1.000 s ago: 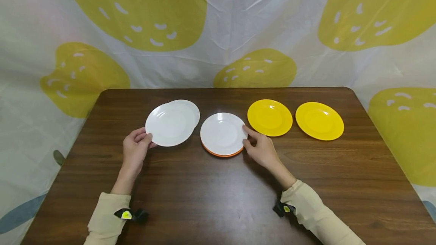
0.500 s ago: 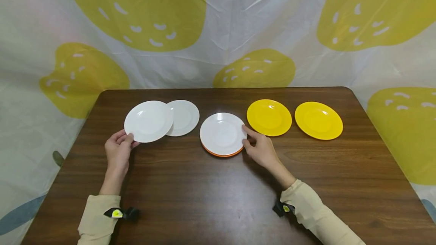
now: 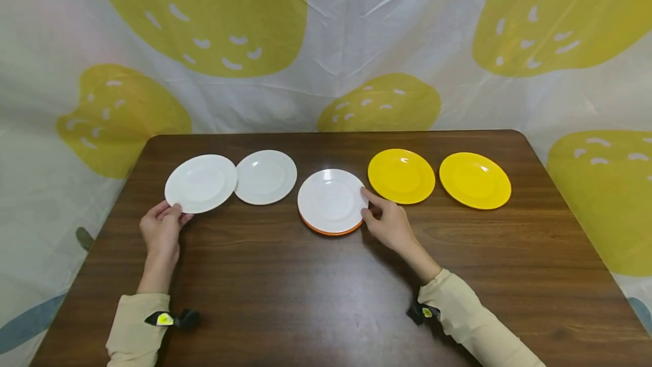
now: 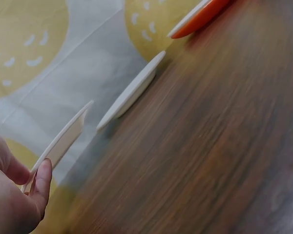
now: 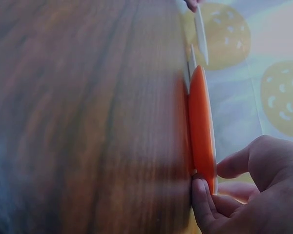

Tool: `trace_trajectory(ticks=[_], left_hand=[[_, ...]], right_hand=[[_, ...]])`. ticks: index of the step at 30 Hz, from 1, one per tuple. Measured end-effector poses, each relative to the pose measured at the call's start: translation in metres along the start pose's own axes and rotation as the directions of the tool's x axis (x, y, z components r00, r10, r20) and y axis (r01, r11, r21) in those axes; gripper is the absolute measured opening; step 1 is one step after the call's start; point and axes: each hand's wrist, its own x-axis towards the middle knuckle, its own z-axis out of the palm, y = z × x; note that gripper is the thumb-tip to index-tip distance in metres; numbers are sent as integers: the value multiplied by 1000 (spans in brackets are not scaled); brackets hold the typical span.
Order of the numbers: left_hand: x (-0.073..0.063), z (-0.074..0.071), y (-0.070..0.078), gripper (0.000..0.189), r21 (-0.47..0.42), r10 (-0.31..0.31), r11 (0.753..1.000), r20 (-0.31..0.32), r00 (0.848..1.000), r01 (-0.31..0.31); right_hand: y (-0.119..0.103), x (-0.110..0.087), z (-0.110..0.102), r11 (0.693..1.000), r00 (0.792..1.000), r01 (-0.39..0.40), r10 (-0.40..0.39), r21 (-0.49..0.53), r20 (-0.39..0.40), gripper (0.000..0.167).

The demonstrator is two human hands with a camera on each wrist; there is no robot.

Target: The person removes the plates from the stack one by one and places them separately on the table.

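Observation:
On the left of the head view, my left hand point(image 3: 162, 230) pinches a white plate point(image 3: 201, 184) by its near rim, thumb on top and fingers beneath. The left wrist view shows this plate raised off the table. Close to its right lies a second white plate point(image 3: 266, 177). In the middle, another white plate point(image 3: 332, 199) sits on an orange plate point(image 5: 200, 122), which shows mostly as a thin rim from above. My right hand point(image 3: 391, 224) holds this pair at the right edge, with fingertips on both sides of it in the right wrist view.
Two yellow plates point(image 3: 401, 176) lie side by side at the back right, just beyond my right hand. The brown wooden table point(image 3: 305, 304) ends at a far edge, where a fruit-patterned cloth point(image 3: 356, 27) hangs.
My left hand has carried its white plate leftward, so it no longer covers much of the second white plate. The right hand and the middle pair have stayed in place.

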Motion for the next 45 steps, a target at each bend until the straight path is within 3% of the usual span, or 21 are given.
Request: trace_trajectory(ticks=[7, 15, 20, 26, 29, 34, 45], left_hand=[[5, -6, 1, 35, -28, -32, 999, -21, 999, 32], [8, -7, 1, 19, -37, -43, 998, -45, 998, 41], [10, -8, 2, 24, -40, -49, 998, -48, 998, 47], [10, -7, 4, 49, 24, -55, 998, -22, 998, 55], [9, -6, 5, 55, 131, -42, 990, -18, 999, 44], [5, -4, 5, 61, 290, -13, 957, -13, 1000, 16], [-5, 4, 10, 66, 243, 33, 969, 34, 999, -40]], right_hand=[[1, -2, 0, 1000, 1000, 6, -6, 3, 0, 52], [1, -2, 0, 1000, 1000, 9, -9, 8, -8, 52], [1, -2, 0, 1000, 1000, 7, -7, 12, -2, 52], [1, -3, 0, 1000, 1000, 11, -11, 11, -7, 52], [1, -3, 0, 1000, 1000, 13, -13, 12, -6, 52], [1, -3, -1, 1000, 1000, -1, 1, 18, 0, 52], [1, -3, 0, 1000, 1000, -1, 1, 18, -3, 52]])
